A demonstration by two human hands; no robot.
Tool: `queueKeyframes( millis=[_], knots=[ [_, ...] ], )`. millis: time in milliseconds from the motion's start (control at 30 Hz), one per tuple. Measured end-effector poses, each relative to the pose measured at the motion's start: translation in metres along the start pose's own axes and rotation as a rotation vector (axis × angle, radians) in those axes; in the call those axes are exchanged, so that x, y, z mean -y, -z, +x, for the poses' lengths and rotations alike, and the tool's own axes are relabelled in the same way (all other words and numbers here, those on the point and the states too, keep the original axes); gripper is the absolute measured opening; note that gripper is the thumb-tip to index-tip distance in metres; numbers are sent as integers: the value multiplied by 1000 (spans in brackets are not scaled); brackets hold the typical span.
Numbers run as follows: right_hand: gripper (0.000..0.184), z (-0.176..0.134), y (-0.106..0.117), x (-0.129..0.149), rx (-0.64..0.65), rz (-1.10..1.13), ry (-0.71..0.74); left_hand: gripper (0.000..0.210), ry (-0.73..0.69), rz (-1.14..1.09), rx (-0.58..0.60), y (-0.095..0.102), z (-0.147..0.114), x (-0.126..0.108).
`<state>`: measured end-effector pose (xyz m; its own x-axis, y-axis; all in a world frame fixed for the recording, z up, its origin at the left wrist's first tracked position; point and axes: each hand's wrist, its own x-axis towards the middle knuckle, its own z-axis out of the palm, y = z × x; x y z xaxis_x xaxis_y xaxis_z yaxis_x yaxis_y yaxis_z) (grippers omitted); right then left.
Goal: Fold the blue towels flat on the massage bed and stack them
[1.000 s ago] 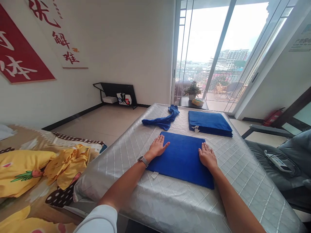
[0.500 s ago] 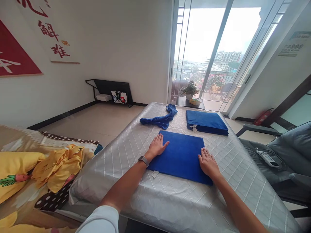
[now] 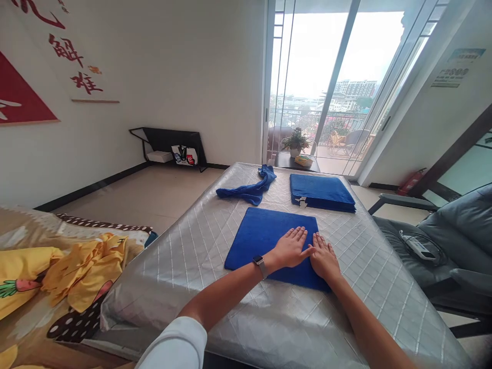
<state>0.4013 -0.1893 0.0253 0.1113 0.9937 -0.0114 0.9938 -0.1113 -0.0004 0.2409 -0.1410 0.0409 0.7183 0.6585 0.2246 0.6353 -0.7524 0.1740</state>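
A blue folded towel (image 3: 253,241) lies flat on a silver quilted mattress (image 3: 200,256). My left hand (image 3: 291,247) rests on the towel's right half, fingers stretched out and palm down. Right beside it, my right hand (image 3: 325,256) lies flat along the towel's right edge, its fingers extended. The left thumb touches or nearly touches the right hand. Neither hand grips anything. Farther back on the right sits a stack of folded blue towels (image 3: 321,192) with white tags at its front corner. A crumpled blue towel (image 3: 249,190) lies at the far left of the mattress.
To the left is a bed with yellow cloth (image 3: 86,269) heaped on it. A dark armchair (image 3: 457,241) holding a white power strip (image 3: 418,247) stands at the right. Behind the mattress are a potted plant (image 3: 295,143) on a small table and a glass sliding door.
My left hand has slid right across the towel, from its left edge to beside my right hand. My right hand remains at the towel's right edge. The view has shifted slightly.
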Motion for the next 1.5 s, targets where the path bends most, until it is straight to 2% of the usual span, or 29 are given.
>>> queueKeyframes(
  millis=[100,200,333,500,633,867,1100,1200,1267,1367,1500],
  knots=[
    [61,0,0,-1,15,-10,10,79,-11,-24,13,-15,8,-20],
    [63,0,1,-1,11,-12,-5,80,40,-38,28,-22,2,-10],
    [63,0,2,1,-11,-13,-10,83,117,-15,42,-11,-26,29],
    [64,1,0,1,-6,2,-19,84,338,48,98,16,-80,88],
    [65,2,-3,0,-16,5,-19,86,448,82,79,24,-112,116],
    [64,-5,3,2,-68,-55,-9,88,454,67,52,22,-116,115],
    [66,-44,-7,0,-7,-17,34,90,463,71,66,25,-116,117],
    [68,-53,-14,0,1,-2,24,93,489,113,69,29,-108,108],
    [68,-53,-15,0,-3,-6,17,92,457,104,52,32,-96,90],
    [67,-52,-14,1,-13,-14,7,88,260,36,31,29,-70,46],
    [64,-54,-14,-1,-5,-44,57,83,-23,-16,7,10,-38,-14]
  ],
)
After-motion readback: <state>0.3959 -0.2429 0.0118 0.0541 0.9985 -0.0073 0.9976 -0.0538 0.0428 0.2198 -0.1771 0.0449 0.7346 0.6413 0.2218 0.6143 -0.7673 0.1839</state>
